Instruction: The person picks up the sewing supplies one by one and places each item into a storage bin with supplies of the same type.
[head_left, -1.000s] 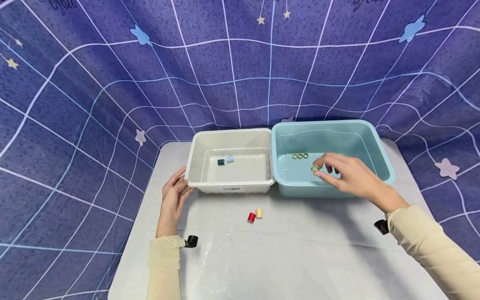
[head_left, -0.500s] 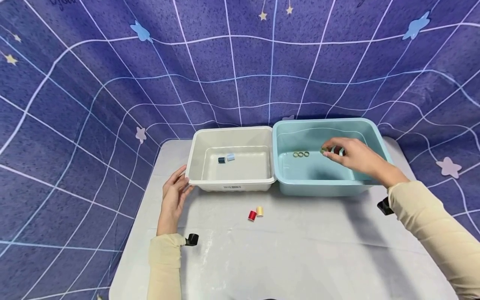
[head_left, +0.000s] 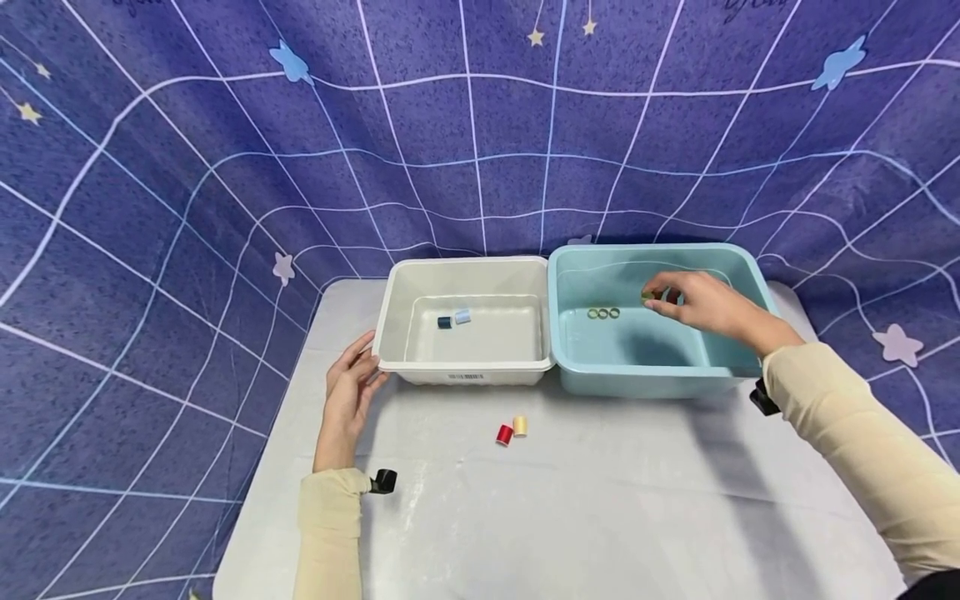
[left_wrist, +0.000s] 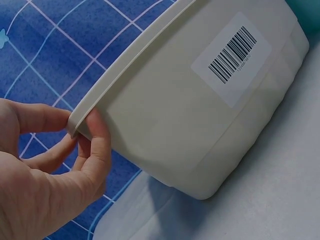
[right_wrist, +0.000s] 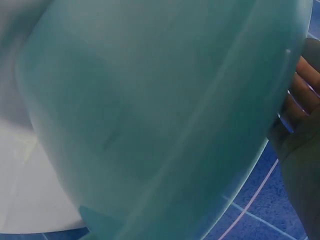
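Observation:
My left hand (head_left: 349, 390) holds the near left corner of a white plastic bin (head_left: 465, 366); its fingers (left_wrist: 100, 132) bend around the rim in the left wrist view. Inside that bin lie a dark teal thread spool (head_left: 445, 322) and a light blue thread spool (head_left: 462, 316). Over the light blue bin (head_left: 637, 371), my right hand (head_left: 697, 302) pinches a small yellow-green ring (head_left: 647, 296) between thumb and fingertips. Three similar rings (head_left: 603, 313) lie in a row on that bin's floor. The right wrist view shows the bin's outer wall, with the ring hidden.
On the white table (head_left: 570, 500), a red thread spool (head_left: 504, 435) and a yellow thread spool (head_left: 521, 426) stand close together in front of the bins. The bins sit side by side, rims meeting. A blue patterned curtain (head_left: 495, 125) hangs behind them.
My right hand has moved from the near side of the light blue bin back and slightly right over it, still pinching the ring. My left hand stays at the white bin's corner.

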